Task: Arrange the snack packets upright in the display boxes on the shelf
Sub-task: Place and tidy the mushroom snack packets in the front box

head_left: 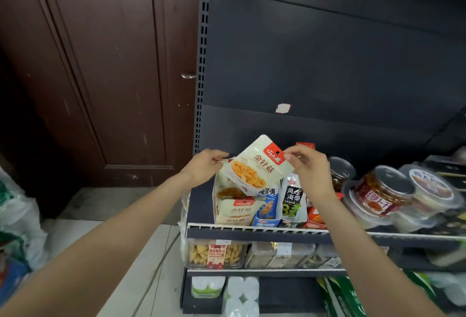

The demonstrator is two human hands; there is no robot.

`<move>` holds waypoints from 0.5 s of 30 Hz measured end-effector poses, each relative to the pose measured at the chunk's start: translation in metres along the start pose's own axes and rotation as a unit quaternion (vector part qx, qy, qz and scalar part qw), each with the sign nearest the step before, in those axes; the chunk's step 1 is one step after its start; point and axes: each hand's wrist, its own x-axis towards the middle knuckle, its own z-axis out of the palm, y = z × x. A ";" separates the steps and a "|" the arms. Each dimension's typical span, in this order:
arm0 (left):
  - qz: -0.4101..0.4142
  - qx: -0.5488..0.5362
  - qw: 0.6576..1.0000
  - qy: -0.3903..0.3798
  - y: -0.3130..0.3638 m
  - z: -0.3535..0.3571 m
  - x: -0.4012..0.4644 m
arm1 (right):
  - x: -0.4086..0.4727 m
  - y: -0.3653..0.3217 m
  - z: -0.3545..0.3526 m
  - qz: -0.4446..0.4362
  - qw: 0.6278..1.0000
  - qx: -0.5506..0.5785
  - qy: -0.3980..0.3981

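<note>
Glossy cream snack packet [254, 165], tilted, pinched between left hand [205, 165] and right hand [309, 165]

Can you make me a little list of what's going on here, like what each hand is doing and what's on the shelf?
left hand: pinches the left edge of the cream packet
right hand: pinches the packet's top right corner
cream packet: tilted, held above the cream display box
cream display box: leftmost on the shelf, more cream packets inside
blue box: next to it on the right
seaweed box: right of the blue box
jars: farther right on the shelf
shelf: dark, with a white front rail
</note>
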 end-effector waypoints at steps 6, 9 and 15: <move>-0.004 -0.130 0.991 0.011 0.012 -0.009 -0.014 | -0.007 -0.006 -0.006 0.052 0.988 0.139 0.041; -0.004 -0.177 0.981 0.075 0.019 -0.016 -0.021 | -0.010 -0.005 -0.006 0.052 0.991 0.099 0.073; 0.063 -0.141 0.976 0.151 0.033 -0.023 -0.043 | -0.012 -0.024 0.002 0.229 0.965 0.125 0.021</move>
